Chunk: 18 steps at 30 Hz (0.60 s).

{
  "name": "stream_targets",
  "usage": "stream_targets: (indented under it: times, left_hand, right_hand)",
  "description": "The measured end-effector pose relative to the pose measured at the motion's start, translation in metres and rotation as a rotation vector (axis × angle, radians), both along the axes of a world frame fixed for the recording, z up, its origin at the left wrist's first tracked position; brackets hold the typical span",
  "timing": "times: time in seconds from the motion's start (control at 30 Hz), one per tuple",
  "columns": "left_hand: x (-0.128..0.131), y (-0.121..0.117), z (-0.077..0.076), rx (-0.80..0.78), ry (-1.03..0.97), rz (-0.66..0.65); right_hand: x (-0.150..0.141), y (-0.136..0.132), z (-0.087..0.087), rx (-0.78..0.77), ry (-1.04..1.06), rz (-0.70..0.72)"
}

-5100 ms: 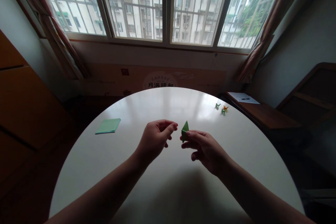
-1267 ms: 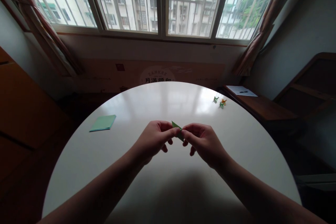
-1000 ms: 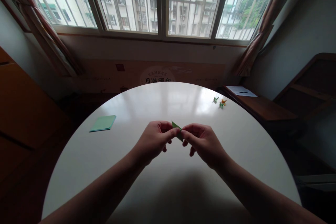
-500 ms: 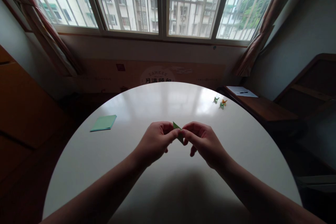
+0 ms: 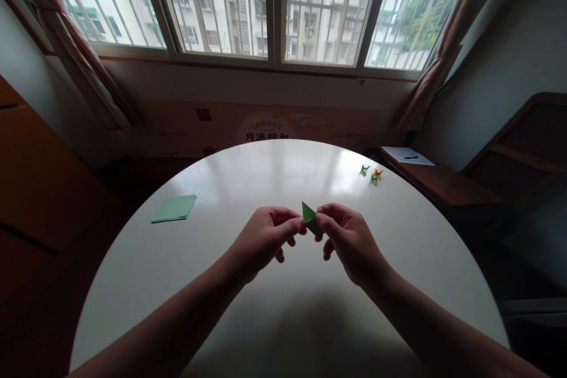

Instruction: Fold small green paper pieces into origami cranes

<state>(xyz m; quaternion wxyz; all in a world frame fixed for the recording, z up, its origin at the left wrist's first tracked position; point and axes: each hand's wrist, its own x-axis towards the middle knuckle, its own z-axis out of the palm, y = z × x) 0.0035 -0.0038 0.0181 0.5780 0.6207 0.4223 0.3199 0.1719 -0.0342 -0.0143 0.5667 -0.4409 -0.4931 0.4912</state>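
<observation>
Between my two hands, above the middle of the white table, is a small folded piece of green origami paper (image 5: 309, 214), diamond-shaped with pointed ends. My left hand (image 5: 268, 236) pinches its left edge between thumb and index finger. On the other side my right hand (image 5: 343, 233) grips the right edge in the same way, its lower fingers loosely curled. My fingertips cover parts of both edges.
A stack of green square paper (image 5: 175, 208) lies at the table's left. Far right on the round white table (image 5: 283, 319) sit green origami birds (image 5: 364, 169) and an orange one (image 5: 378, 173). Beyond the table, a side bench holds a white sheet (image 5: 407, 155) with a pen.
Five seconds ago only my right hand held the folded paper; now both do. In the last half second my fingertips have drawn slightly apart, and more of the green paper shows between them.
</observation>
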Motion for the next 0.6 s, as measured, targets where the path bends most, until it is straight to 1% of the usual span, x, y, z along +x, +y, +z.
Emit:
stream_targets:
  times: [0.2,0.33,0.47,0.53,0.6]
  left_hand:
    - [-0.0007,0.0013,-0.0043,0.102,0.077,0.039]
    - [-0.0029,0.0003,-0.0048,0.254,0.167,0.027]
    - [-0.0025,-0.0030,-0.0037,0.457,0.277,0.059]
    - [-0.0013,-0.0042,-0.0041,0.479,0.292,0.065]
    - [-0.0002,-0.0045,-0.0050,0.440,0.270,0.058]
  right_hand:
    - [-0.0016,-0.0012,0.0020,-0.024,-0.040,0.068]
    - [0.0000,-0.0007,0.0016,-0.014,-0.161,0.112]
    - [0.0008,0.0003,0.0003,0.029,-0.333,0.070]
    - [0.0002,0.0008,-0.0004,0.058,-0.368,0.033]
    - [-0.0013,0.0014,-0.0016,0.069,-0.344,0.008]
